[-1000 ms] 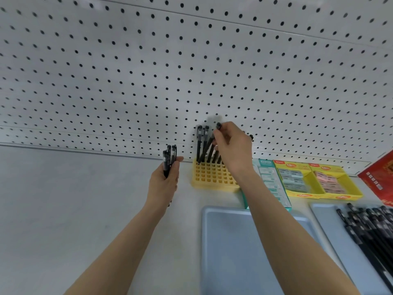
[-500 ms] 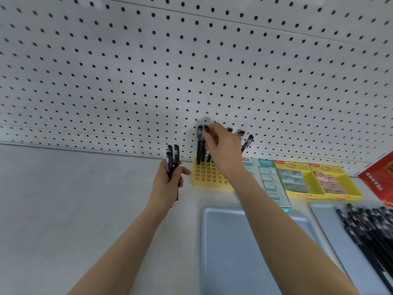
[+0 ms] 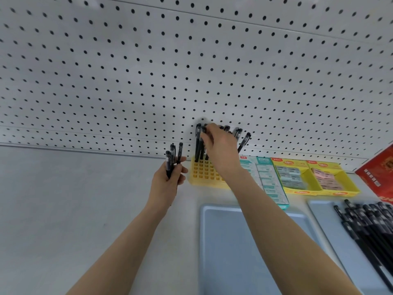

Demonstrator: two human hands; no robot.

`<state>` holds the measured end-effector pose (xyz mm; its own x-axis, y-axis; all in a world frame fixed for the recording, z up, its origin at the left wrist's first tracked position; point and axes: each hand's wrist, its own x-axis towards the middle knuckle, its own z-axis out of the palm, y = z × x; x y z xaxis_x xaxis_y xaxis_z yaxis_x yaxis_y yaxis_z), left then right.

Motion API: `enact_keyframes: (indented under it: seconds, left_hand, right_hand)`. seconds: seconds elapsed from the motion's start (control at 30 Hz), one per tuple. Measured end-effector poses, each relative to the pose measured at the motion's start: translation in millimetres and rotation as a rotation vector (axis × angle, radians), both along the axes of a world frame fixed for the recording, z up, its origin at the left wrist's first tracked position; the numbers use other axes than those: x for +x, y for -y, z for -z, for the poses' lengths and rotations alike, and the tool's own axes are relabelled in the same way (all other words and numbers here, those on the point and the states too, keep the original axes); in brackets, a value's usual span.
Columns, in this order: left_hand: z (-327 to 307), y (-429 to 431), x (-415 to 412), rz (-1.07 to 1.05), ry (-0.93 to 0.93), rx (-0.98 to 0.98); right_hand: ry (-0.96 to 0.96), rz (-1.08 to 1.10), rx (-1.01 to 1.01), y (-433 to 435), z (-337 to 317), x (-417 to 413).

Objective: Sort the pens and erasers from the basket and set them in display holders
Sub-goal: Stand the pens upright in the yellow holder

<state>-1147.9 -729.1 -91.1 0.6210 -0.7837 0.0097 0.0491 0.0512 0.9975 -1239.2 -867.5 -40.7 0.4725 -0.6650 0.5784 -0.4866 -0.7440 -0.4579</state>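
Right hand [image 3: 221,150] pinches a black pen [image 3: 200,143] standing in a yellow plastic grid holder [image 3: 203,174].
Left hand [image 3: 165,184] grips a bunch of black pens [image 3: 173,156]; the right wrist hides some holder cells; print on the yellow cardboard eraser boxes [image 3: 297,177] is unreadable.

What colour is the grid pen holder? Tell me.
The pen holder is yellow; head view.

Grey shelf [image 3: 74,199] carries yellow holder [image 3: 205,173], boxes [image 3: 297,177] (probably erasers), two blue trays [image 3: 244,241].
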Motion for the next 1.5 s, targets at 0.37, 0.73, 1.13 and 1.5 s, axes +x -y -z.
enact_keyframes:
  seconds: [0.37, 0.73, 1.13, 1.5]
  left_hand:
    - [-5.4, 0.3, -3.9, 0.068, -0.002, -0.019]
    - [0.2, 7.1, -6.4, 0.073, 0.032, 0.001]
    - [3.8, 2.2, -4.3, 0.018, 0.093, 0.086]
    - [1.5, 0.9, -4.3, 0.057, 0.09, 0.033]
  right_hand:
    - [0.088, 0.058, 0.217, -29.8, -6.4, -9.2]
    - [0.286, 0.031, 0.494, -22.4, -14.4, -27.5]
    - [0.156, 0.053, 0.245, -2.9, -4.7, -23.5]
    - [0.141, 0.039, 0.165, -2.4, -4.2, -17.7]
